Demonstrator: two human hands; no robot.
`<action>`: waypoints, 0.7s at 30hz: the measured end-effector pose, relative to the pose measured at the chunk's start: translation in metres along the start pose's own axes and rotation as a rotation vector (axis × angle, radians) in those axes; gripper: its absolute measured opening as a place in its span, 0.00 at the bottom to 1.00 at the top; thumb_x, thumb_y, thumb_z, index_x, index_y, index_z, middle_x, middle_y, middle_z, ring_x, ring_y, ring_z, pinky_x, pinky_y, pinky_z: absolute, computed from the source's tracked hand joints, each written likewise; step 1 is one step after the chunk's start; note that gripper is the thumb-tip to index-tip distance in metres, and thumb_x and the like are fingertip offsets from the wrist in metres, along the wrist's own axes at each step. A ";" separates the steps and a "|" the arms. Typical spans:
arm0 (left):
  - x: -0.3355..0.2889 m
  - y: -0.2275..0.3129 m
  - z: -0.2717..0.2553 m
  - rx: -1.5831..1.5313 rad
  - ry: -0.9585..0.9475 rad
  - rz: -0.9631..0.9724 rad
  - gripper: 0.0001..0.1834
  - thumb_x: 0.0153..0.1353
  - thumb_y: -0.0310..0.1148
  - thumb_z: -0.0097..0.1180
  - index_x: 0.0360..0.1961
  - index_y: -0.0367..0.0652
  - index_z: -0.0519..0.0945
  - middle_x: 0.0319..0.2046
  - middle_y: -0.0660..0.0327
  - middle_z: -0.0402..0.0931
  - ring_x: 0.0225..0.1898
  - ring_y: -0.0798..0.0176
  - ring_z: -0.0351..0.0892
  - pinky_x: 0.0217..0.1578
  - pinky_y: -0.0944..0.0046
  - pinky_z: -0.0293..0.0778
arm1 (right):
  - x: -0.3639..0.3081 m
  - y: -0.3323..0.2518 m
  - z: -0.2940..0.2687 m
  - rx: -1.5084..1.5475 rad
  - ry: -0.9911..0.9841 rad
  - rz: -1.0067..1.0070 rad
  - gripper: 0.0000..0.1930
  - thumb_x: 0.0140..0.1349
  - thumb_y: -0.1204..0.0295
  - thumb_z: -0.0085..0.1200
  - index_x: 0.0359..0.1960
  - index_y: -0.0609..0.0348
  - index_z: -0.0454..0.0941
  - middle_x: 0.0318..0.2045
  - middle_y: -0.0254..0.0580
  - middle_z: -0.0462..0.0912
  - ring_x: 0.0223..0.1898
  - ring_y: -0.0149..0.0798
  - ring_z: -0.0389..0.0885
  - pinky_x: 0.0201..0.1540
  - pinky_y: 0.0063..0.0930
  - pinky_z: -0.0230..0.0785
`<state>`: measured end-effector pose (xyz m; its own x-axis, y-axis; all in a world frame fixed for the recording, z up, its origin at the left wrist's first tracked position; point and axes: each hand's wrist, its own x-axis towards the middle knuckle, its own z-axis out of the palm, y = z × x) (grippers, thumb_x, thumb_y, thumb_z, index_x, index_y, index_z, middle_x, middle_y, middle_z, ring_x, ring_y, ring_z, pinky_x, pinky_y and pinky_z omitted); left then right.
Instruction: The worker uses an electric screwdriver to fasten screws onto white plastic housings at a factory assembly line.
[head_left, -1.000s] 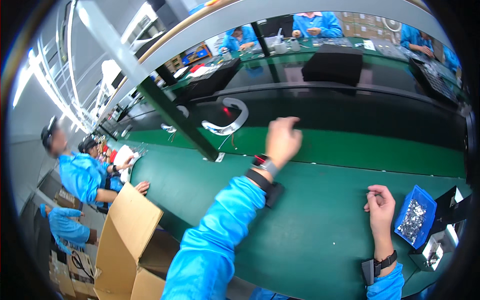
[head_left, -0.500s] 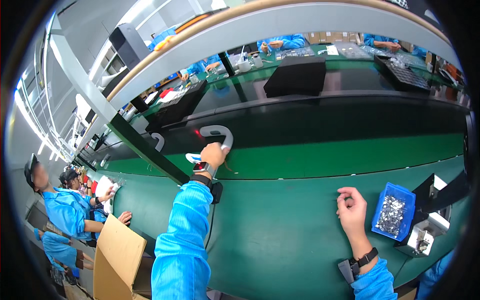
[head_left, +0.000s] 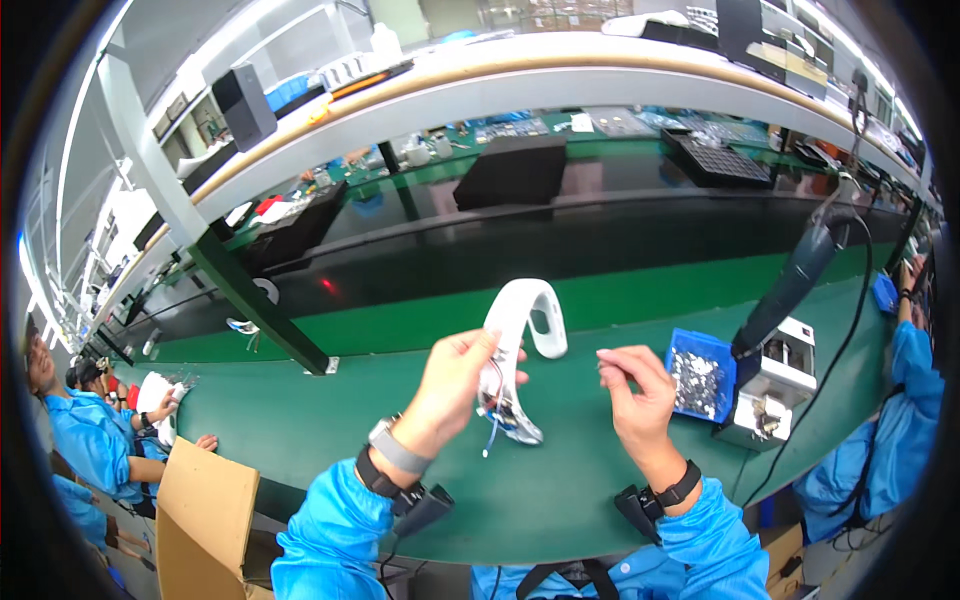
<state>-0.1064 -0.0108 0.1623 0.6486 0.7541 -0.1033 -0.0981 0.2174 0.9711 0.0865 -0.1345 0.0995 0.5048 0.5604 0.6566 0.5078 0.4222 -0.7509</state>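
Observation:
A white, curved, hook-shaped device housing (head_left: 520,300) is raised over the green table, its rounded bend uppermost. My left hand (head_left: 445,385) grips one of its arms, fingers wrapped round it. Thin wires (head_left: 490,405) and a shiny lower end stick out below the fingers. To the right, my right hand (head_left: 642,395) has thumb and forefinger pinched together, apart from the housing. A tiny glint shows at its fingertips, too small to name. Right beside that hand stands a blue bin (head_left: 728,378) holding many small metal parts (head_left: 697,382).
Right of the bin are a silver metal fixture (head_left: 765,410) and a dark corded tool (head_left: 800,275). A black belt (head_left: 400,262) runs behind the table. A green post (head_left: 265,305) and overhead shelf (head_left: 560,70) frame it. An open cardboard box (head_left: 205,500) stands left; co-workers (head_left: 90,430) flank both sides.
My left hand has brought the white housing from the belt back toward me. My right hand has moved from the bare tabletop to just left of the bin, fingers pinched. The view has shifted right.

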 end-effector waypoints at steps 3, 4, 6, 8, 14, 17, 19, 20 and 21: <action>-0.029 -0.026 0.037 -0.156 -0.006 -0.018 0.22 0.73 0.44 0.48 0.46 0.32 0.78 0.36 0.56 0.82 0.27 0.65 0.84 0.26 0.68 0.80 | 0.008 -0.038 -0.013 -0.080 -0.027 -0.182 0.10 0.53 0.85 0.62 0.36 0.61 0.85 0.31 0.42 0.83 0.30 0.35 0.82 0.29 0.23 0.74; -0.036 -0.034 0.050 -0.216 0.000 -0.024 0.21 0.72 0.44 0.48 0.46 0.33 0.78 0.35 0.57 0.82 0.27 0.66 0.83 0.24 0.70 0.79 | 0.007 -0.048 -0.019 -0.105 -0.065 -0.205 0.09 0.52 0.85 0.63 0.34 0.61 0.86 0.32 0.42 0.84 0.31 0.36 0.83 0.31 0.24 0.74; -0.046 -0.042 0.068 -0.269 -0.055 -0.025 0.19 0.72 0.42 0.50 0.48 0.34 0.77 0.35 0.57 0.82 0.28 0.67 0.83 0.27 0.69 0.80 | 0.003 -0.062 -0.027 -0.145 -0.075 -0.209 0.11 0.48 0.85 0.65 0.33 0.60 0.86 0.31 0.40 0.83 0.31 0.37 0.82 0.32 0.27 0.74; -0.057 -0.050 0.084 -0.292 -0.125 0.031 0.18 0.71 0.38 0.52 0.51 0.34 0.74 0.36 0.57 0.82 0.31 0.67 0.83 0.30 0.68 0.81 | 0.000 -0.071 -0.033 -0.189 -0.157 -0.302 0.13 0.42 0.84 0.66 0.32 0.58 0.86 0.31 0.38 0.83 0.31 0.38 0.81 0.32 0.29 0.74; -0.067 -0.067 0.110 -0.276 -0.211 0.046 0.22 0.64 0.18 0.52 0.59 0.33 0.68 0.46 0.60 0.78 0.46 0.72 0.78 0.45 0.71 0.76 | -0.018 -0.069 -0.055 -0.357 -0.148 -0.350 0.14 0.39 0.82 0.68 0.31 0.55 0.86 0.30 0.35 0.83 0.31 0.38 0.81 0.42 0.36 0.79; -0.070 -0.069 0.110 -0.237 -0.246 0.034 0.23 0.64 0.18 0.51 0.61 0.31 0.68 0.50 0.59 0.77 0.50 0.70 0.78 0.50 0.69 0.75 | -0.024 -0.075 -0.063 -0.461 -0.172 -0.400 0.12 0.41 0.80 0.70 0.30 0.56 0.86 0.30 0.35 0.82 0.33 0.38 0.81 0.54 0.45 0.76; -0.072 -0.070 0.112 -0.217 -0.246 -0.025 0.24 0.64 0.18 0.49 0.62 0.32 0.67 0.51 0.59 0.76 0.50 0.70 0.77 0.50 0.70 0.75 | -0.027 -0.076 -0.067 -0.475 -0.175 -0.412 0.12 0.40 0.80 0.71 0.30 0.56 0.86 0.30 0.35 0.82 0.33 0.38 0.82 0.53 0.45 0.76; -0.073 -0.072 0.114 -0.219 -0.248 -0.030 0.24 0.64 0.18 0.49 0.62 0.32 0.67 0.51 0.59 0.76 0.50 0.70 0.77 0.50 0.70 0.75 | -0.028 -0.077 -0.068 -0.486 -0.176 -0.427 0.13 0.40 0.79 0.71 0.30 0.57 0.85 0.30 0.35 0.82 0.33 0.38 0.82 0.53 0.45 0.77; -0.075 -0.073 0.116 -0.224 -0.244 -0.008 0.25 0.63 0.16 0.46 0.63 0.31 0.66 0.50 0.59 0.77 0.50 0.71 0.77 0.48 0.71 0.74 | -0.029 -0.079 -0.069 -0.505 -0.177 -0.441 0.13 0.39 0.79 0.71 0.30 0.57 0.85 0.29 0.35 0.82 0.33 0.38 0.82 0.53 0.45 0.77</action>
<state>-0.0598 -0.1550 0.1242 0.8090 0.5871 -0.0302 -0.2384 0.3745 0.8961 0.0800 -0.2335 0.1446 0.0768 0.5388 0.8389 0.9237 0.2782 -0.2633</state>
